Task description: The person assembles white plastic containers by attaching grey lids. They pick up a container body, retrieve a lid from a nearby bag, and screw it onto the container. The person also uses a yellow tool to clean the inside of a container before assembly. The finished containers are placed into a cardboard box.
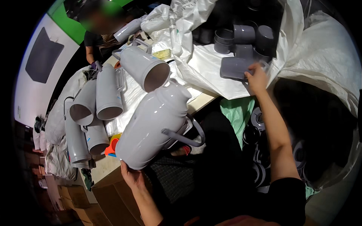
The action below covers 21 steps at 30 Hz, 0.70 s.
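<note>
A glossy grey vacuum flask [151, 128] with a spout-like neck and a dark grey handle [184, 138] leans across my lap, its neck tilted up and to the right. My left hand [132, 177] supports its base from below, fingers partly hidden behind it. On the right, my right hand [258, 78] pinches the near end of a dark grey plastic cup [233, 69] lying on its side on white sacking. Behind that cup, several more cups [243, 34] of the same grey sit in the mouth of the sack.
Several grey open-ended flask bodies [145, 67] lie on the table at left. A small orange funnel-like piece [112, 146] rests at its edge. Dark round parts [258, 118] fill a white sack [320, 56] at right. A cardboard box [117, 196] stands below; another person [94, 45] works across.
</note>
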{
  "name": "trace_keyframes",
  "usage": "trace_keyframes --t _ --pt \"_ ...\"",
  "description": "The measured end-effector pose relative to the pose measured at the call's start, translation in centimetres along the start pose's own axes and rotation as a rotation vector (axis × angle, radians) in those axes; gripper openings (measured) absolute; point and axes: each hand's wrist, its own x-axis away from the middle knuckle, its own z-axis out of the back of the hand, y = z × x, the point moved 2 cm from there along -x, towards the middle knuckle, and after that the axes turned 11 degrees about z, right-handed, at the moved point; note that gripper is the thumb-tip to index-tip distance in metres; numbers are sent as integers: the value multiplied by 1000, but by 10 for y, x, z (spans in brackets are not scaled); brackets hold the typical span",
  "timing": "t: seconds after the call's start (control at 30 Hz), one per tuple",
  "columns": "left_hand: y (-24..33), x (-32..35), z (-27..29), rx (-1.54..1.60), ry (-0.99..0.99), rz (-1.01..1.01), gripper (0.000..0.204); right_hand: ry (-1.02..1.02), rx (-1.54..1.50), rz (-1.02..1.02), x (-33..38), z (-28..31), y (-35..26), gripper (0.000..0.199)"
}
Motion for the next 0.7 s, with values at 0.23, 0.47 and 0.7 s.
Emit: trace_keyframes --t 0.23,0.47,0.7 --pt "-5 18 -4 -9 27 -58 50 216 -162 192 -12 50 -60 69" --pt "7 40 -8 -143 55 -60 48 -765 -1477 -638 95 0 -169 51" --pt "10 48 21 -127 149 144 41 -258 -1197 634 102 65 -192 82"
